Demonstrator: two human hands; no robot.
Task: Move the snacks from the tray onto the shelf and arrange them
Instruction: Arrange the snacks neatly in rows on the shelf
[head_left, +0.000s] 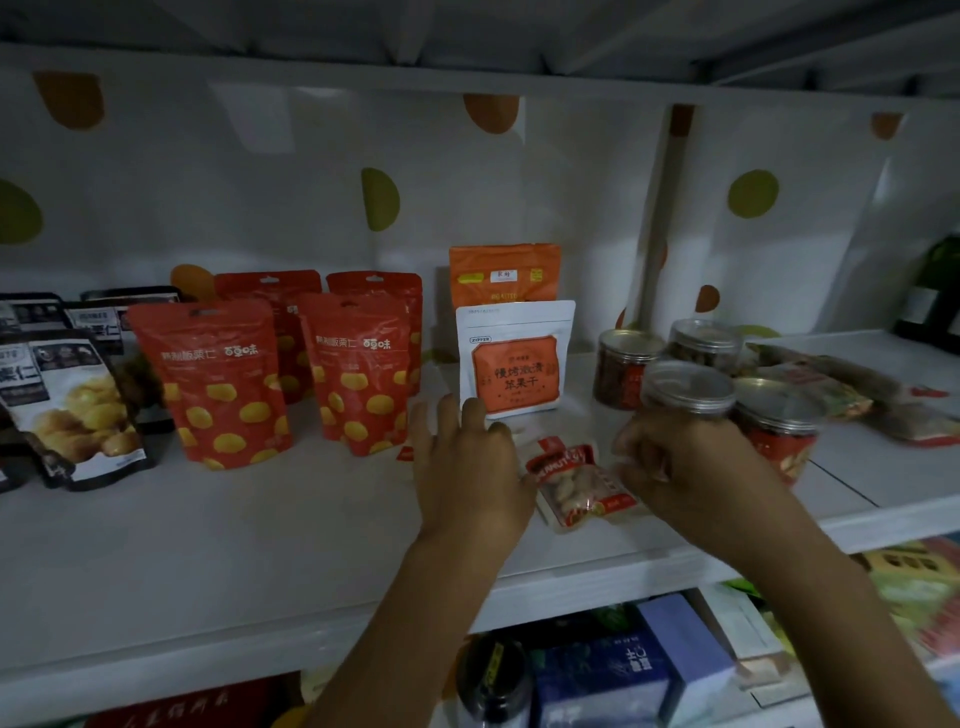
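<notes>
A small clear packet of nuts with a red label (574, 486) lies flat on the white shelf (260, 525), between my two hands. My left hand (467, 467) hovers with fingers spread just left of the packet, near a white and orange zipper pouch (514, 358) that stands upright. My right hand (670, 462) has curled fingers at the packet's right edge; whether it pinches the packet is unclear. A clear jar with a silver lid (685, 389) stands right behind that hand. No tray is in view.
Several red pouches (218, 384) and black pouches (67, 410) stand at the left. An orange pouch (504, 273) stands behind the white one. More lidded jars (779, 421) and flat packets (831, 384) crowd the right. Boxes (623, 670) fill the lower shelf.
</notes>
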